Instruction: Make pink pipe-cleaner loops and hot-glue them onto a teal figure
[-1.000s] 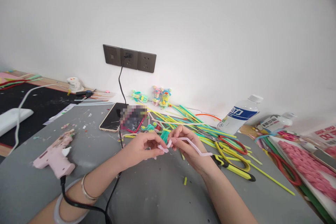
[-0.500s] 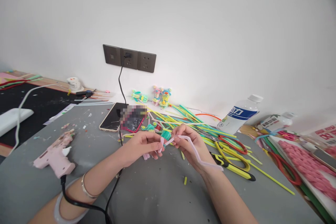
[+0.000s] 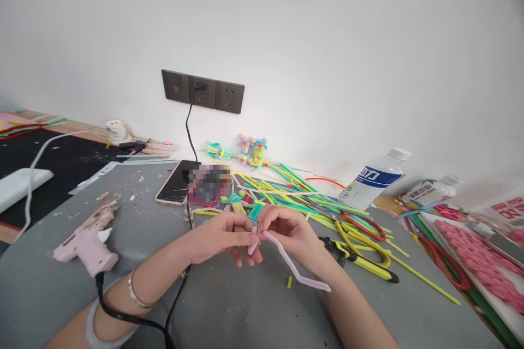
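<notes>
Grey table (image 3: 245, 311) is the base here, with a loose spread of pipe cleaners (image 3: 282, 192) toward its far edge, plenty unused by the looks of it. Left hand (image 3: 223, 234) and right hand (image 3: 292, 232) meet over the middle, both pinching the pale pink pipe cleaner (image 3: 289, 263). One end's bent at the fingertips, but the long tail hangs free, so I'd say it's partway shaped. Small figures (image 3: 257, 152) past the far edge look finished. Teal bundle (image 3: 254, 211) is right by the fingers; can't tell who's gripping it.
</notes>
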`<state>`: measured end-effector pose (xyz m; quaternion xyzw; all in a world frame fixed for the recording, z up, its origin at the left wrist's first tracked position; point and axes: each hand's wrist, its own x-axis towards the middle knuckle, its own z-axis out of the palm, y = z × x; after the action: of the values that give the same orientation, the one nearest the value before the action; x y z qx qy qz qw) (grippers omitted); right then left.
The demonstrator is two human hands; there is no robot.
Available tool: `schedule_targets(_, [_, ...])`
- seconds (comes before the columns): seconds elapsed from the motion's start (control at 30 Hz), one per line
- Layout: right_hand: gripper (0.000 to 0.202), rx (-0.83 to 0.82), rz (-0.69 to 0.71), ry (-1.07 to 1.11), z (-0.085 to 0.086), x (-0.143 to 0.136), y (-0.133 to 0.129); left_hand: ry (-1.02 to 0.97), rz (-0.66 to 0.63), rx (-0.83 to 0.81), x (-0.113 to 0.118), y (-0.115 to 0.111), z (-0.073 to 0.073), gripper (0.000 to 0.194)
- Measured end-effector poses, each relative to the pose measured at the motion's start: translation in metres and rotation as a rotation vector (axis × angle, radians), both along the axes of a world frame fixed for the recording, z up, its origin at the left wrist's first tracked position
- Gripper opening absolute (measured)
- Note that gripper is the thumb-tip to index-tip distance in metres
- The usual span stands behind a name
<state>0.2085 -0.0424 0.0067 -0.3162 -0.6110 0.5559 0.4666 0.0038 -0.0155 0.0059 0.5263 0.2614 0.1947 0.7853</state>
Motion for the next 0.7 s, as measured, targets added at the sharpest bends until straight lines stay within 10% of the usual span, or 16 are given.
schedule_targets(0.27, [0.009,0.083,0.003,-0.011,-0.008,-0.003,0.003,-0.009,-0.002,0.073,-0.003,0.002,-0.011,0.025])
schedule_targets(0.7, [0.033,-0.224,-0.007,-0.237,0.0,0.006,0.007,0.354,0.202,0.423,0.003,0.002,-0.005,0.022])
